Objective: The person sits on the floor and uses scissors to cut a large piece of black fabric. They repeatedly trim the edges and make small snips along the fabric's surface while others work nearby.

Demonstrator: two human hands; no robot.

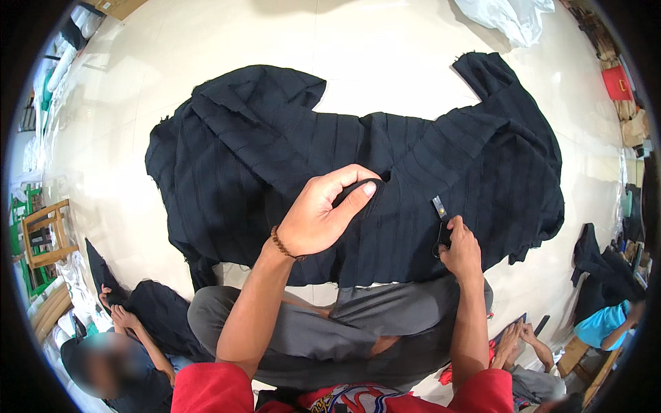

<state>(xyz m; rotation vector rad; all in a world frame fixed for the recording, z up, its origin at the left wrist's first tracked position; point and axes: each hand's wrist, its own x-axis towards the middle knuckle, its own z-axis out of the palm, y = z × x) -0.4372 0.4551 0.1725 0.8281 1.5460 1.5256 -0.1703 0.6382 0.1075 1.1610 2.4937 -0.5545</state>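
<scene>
A large black striped cloth garment (275, 158) lies spread on the floor before my crossed legs. My left hand (330, 206), a beaded bracelet on its wrist, pinches a raised fold of the garment near its middle between thumb and fingers. To the right, my right hand (460, 246) is closed round the black handles of a pair of scissors (441, 208). The scissors' short metal blades point away from me over the cloth; whether they touch it I cannot tell.
Pale tiles (385, 41) surround the cloth. A white plastic bag (509, 17) lies at the far right. At the lower left a person handles black cloth (155, 310); more people sit at the lower right. A wooden frame (48, 234) stands at the left edge, a red box (617, 84) at the right.
</scene>
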